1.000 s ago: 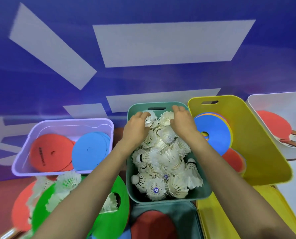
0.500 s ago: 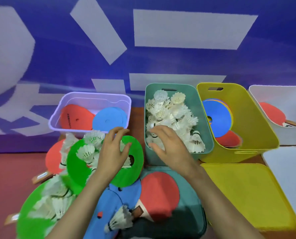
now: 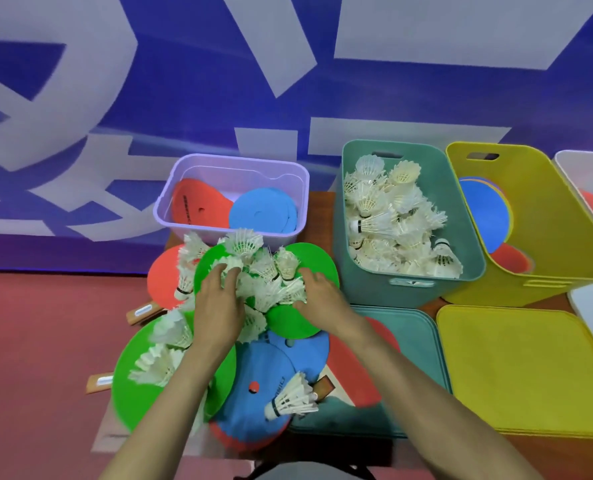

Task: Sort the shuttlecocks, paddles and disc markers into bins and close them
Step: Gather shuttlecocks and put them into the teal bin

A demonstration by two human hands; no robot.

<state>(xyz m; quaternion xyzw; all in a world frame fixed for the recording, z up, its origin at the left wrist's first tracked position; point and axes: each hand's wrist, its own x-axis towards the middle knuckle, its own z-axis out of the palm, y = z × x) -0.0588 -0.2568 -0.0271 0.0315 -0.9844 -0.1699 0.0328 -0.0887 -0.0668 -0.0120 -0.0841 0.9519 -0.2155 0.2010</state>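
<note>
A heap of white shuttlecocks (image 3: 267,278) lies on a green disc marker (image 3: 310,259) left of the teal bin (image 3: 409,292). My left hand (image 3: 215,306) and my right hand (image 3: 319,296) close in on this heap from either side, fingers curled into the feathers. The teal bin holds many more shuttlecocks (image 3: 392,216). More shuttlecocks lie on a second green disc (image 3: 136,396) at the lower left. A single shuttlecock (image 3: 291,400) rests on blue discs (image 3: 264,368). One red paddle (image 3: 163,275) lies under the heap's left side. Another red paddle (image 3: 357,372) sits on the teal lid (image 3: 419,341).
A lilac bin (image 3: 232,161) with red and blue discs stands behind the heap. Right of the teal bin a yellow bin (image 3: 547,220) holds discs, its yellow lid (image 3: 530,368) lying flat in front. A white bin (image 3: 586,168) with a red paddle is at the far right.
Both hands left the teal bin, where they were among the shuttlecocks, and came down left onto the heap on the green disc. The view swung left and down.
</note>
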